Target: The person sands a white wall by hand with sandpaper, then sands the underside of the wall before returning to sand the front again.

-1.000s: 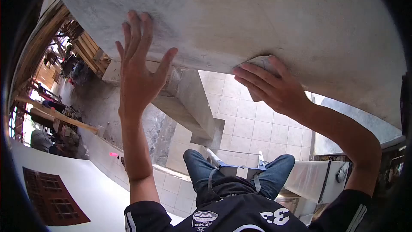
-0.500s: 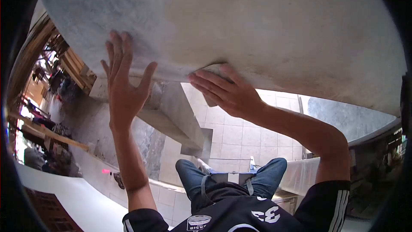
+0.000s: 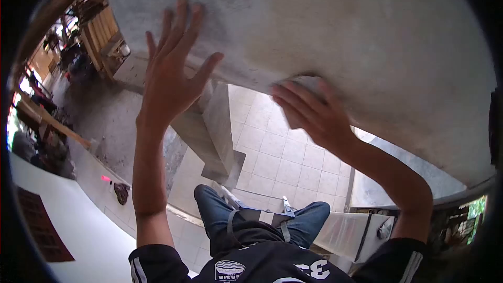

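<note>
A large grey plastered surface (image 3: 325,21) fills the upper view, its lower edge running slantwise across. My left hand (image 3: 175,73) is open against it, fingers spread and thumb out near the left part of that edge. Close to the same edge, farther right, my right hand (image 3: 314,112) presses a thin, pale grey sheet (image 3: 308,80) against the plaster. The sheet looks like folded sandpaper; most of it is hidden under my fingers, and its rough side does not show.
Below are my jeans-clad legs and the top of a stepladder (image 3: 267,216). A concrete pillar (image 3: 209,131) rises under the left part of the edge. White floor tiles (image 3: 293,152) lie far below. Wooden planks (image 3: 99,34) stand at far left, a pink-handled object (image 3: 106,178) at lower left.
The view has shifted, so the surface's edge appears steeper and both hands sit farther right in the picture. My left hand stays spread on the plaster; my right hand keeps hold of the sheet.
</note>
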Available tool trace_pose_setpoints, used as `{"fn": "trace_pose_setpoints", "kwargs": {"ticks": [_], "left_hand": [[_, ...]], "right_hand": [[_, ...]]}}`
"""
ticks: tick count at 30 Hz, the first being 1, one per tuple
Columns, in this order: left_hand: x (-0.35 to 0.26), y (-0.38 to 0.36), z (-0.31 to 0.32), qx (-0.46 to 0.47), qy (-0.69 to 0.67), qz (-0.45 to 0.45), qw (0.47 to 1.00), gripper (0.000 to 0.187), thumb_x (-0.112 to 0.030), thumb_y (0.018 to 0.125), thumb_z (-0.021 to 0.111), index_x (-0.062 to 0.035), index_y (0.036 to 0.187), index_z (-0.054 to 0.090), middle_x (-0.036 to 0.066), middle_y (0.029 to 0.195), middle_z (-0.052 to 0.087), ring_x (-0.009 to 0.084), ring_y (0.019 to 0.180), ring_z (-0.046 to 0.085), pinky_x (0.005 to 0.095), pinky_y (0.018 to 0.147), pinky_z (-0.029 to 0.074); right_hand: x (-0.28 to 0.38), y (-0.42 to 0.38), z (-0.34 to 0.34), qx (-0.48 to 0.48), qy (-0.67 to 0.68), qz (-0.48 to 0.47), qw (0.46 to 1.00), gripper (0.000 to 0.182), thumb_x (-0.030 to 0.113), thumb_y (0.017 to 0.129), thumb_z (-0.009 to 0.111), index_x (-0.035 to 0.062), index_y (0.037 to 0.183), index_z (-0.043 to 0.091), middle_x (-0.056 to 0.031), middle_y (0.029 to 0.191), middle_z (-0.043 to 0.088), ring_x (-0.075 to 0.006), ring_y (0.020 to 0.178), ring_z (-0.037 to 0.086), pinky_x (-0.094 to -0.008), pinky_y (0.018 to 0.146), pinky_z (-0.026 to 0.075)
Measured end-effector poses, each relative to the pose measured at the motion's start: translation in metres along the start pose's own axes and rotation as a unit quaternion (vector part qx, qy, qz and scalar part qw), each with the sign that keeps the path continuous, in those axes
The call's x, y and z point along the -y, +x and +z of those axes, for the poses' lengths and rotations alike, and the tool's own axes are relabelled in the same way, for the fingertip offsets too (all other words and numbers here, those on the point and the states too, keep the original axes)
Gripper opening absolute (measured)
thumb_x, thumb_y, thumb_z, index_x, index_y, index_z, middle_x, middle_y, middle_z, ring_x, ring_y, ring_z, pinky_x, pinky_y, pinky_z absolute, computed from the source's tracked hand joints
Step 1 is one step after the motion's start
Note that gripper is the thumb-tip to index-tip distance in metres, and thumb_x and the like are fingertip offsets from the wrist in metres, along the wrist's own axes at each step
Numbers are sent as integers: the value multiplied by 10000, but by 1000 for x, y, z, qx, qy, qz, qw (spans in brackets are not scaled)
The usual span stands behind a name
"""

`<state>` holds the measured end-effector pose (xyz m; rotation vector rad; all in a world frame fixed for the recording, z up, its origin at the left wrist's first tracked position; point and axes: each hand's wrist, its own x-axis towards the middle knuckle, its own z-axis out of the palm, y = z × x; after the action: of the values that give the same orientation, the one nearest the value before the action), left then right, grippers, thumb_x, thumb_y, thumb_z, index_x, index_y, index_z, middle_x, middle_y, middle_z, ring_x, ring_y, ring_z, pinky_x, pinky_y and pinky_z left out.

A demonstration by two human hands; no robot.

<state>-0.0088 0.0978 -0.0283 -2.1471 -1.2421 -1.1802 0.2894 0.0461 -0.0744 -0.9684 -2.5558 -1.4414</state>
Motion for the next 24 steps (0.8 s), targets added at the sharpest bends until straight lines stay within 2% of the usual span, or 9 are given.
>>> {"fn": "trace_pose_setpoints", "kwargs": {"ticks": [3,9,10,11,13,16,19,22,24], "left_hand": [[3,1,-2,-21,-10,-3,1000,753,-390,840,689,-224,1486,341,93,1563,251,390,1431,213,666,1109,137],[6,3,4,-26,-6,8,1000,766,-406,832,692,-231,1488,336,83,1563,254,394,1430,210,666,1110,138],[8,1,3,-17,-4,6,1000,766,-407,833,690,-228,1488,336,82,1563,254,396,1430,209,667,1110,138],[7,0,2,-14,-6,8,1000,763,-406,834,690,-228,1487,339,82,1563,255,397,1429,213,667,1109,138],[3,1,-3,-15,-6,7,1000,756,-403,834,689,-228,1485,345,81,1561,259,399,1426,220,668,1109,139],[3,0,-1,-25,-23,1,999,754,-402,837,686,-225,1485,344,81,1564,254,398,1426,221,668,1108,142],[5,-1,0,-21,-2,7,1000,756,-399,838,686,-224,1487,339,81,1564,254,399,1424,226,666,1108,146],[5,0,-2,-10,8,9,1000,743,-395,841,683,-213,1481,354,92,1562,256,405,1421,230,668,1105,149],[3,-2,-1,-17,-4,12,1000,737,-391,841,685,-212,1478,360,94,1559,264,405,1419,238,669,1103,150]], "right_hand": [[-3,-7,6,-21,26,-7,999,557,322,896,541,231,1431,415,20,1547,290,-168,1428,238,-489,1193,154],[17,23,12,-30,35,14,999,588,340,900,536,205,1452,384,11,1564,252,-186,1436,220,-494,1187,176],[9,14,5,12,0,1,1000,575,345,915,513,206,1456,375,8,1568,240,-184,1437,219,-499,1188,172],[-1,3,-1,15,-12,-13,1000,569,359,917,503,210,1452,381,2,1558,265,-183,1437,221,-500,1190,167],[-2,-4,3,-27,28,-10,999,473,267,939,476,219,1410,459,12,1522,357,-169,1414,294,-557,1160,159],[11,21,9,-26,12,-12,1000,474,297,933,490,234,1403,469,26,1516,367,-164,1406,303,-546,1157,178],[31,42,18,-62,32,41,997,498,315,910,531,262,1401,468,58,1535,324,-145,1413,279,-526,1162,188],[18,27,11,-15,7,10,1000,499,297,910,535,261,1403,464,62,1546,301,-144,1417,271,-532,1168,176],[11,19,13,-25,17,-6,1000,497,307,918,520,255,1408,456,53,1549,295,-151,1421,265,-528,1173,169]]}}
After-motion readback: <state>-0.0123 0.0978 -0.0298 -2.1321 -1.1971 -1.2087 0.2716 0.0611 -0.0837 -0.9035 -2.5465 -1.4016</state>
